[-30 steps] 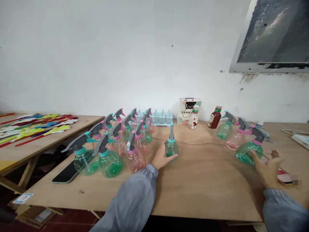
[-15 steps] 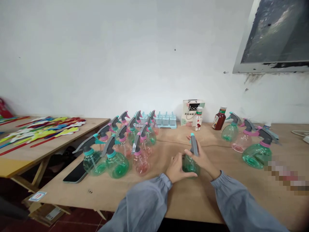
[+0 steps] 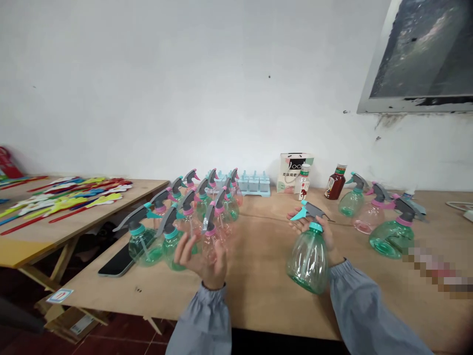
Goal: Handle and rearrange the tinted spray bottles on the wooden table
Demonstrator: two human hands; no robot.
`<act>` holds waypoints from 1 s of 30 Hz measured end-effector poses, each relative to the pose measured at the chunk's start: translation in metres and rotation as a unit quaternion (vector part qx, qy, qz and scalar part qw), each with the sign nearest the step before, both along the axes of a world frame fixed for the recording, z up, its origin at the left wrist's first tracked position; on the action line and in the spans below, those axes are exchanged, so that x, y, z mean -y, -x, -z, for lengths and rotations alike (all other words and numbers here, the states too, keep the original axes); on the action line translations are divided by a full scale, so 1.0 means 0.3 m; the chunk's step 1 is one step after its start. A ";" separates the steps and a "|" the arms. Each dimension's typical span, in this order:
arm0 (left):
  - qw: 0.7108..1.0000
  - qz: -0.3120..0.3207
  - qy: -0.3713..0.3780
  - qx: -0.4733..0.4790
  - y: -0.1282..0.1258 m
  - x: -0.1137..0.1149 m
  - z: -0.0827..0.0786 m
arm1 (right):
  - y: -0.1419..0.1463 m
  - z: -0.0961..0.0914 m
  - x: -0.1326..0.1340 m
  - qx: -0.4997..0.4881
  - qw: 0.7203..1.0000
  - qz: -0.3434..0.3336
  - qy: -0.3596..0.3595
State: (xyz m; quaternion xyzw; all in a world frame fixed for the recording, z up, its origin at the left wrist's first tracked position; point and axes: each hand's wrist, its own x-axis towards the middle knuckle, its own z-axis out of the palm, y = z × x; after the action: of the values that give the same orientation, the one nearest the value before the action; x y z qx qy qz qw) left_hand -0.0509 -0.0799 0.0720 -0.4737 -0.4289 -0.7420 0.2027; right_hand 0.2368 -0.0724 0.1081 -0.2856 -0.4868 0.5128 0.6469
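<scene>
My right hand (image 3: 328, 239) is closed round the neck of a green spray bottle (image 3: 308, 264) with a grey and turquoise trigger head. The bottle tilts slightly, and its nozzle points left. My left hand (image 3: 207, 261) has its fingers curved and apart, palm up, with nothing in it. It is in front of a pink spray bottle (image 3: 210, 235) and partly covers it; whether they touch I cannot tell. Beside that one stands a green spray bottle (image 3: 172, 246) with a turquoise collar. Several more spray bottles, pink and green, are grouped behind.
On the right stand a pink bottle (image 3: 371, 214) and two green spray bottles (image 3: 393, 236). A phone (image 3: 118, 261) lies at the left edge. Along the wall are a light-blue mould tray (image 3: 254, 185), a paper bag (image 3: 286, 172) and a brown sauce bottle (image 3: 335, 182). Colourful hand-shaped items (image 3: 74, 197) cover another table.
My left hand has left the green spray bottle and moved left to the pink one. The held bottle has turned, its nozzle now pointing left, and is shifted slightly right and nearer.
</scene>
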 end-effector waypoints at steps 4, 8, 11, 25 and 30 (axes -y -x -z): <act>0.969 -0.021 0.240 -0.058 0.050 0.016 0.060 | 0.022 -0.016 0.011 -0.013 0.999 0.033 0.021; 0.950 -0.001 0.298 -0.091 0.023 0.020 0.129 | 0.039 -0.027 0.031 0.006 0.999 0.031 0.009; 0.950 0.071 0.281 -0.121 -0.007 0.018 0.143 | 0.043 -0.020 0.044 0.022 0.999 0.025 -0.031; 0.824 0.358 0.360 -0.252 -0.142 -0.189 -0.013 | 0.040 -0.017 0.058 -0.025 0.999 0.008 -0.026; 0.853 0.359 0.317 -0.208 -0.169 -0.213 0.059 | 0.063 -0.019 0.071 -0.016 0.999 -0.020 -0.023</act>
State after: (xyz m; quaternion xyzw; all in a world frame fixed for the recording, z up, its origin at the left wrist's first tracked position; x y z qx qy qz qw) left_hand -0.0004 -0.0159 0.0543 -0.7764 -0.3889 -0.4710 -0.1552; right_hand 0.2180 -0.0937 0.1139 -0.2524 -0.4938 0.5186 0.6508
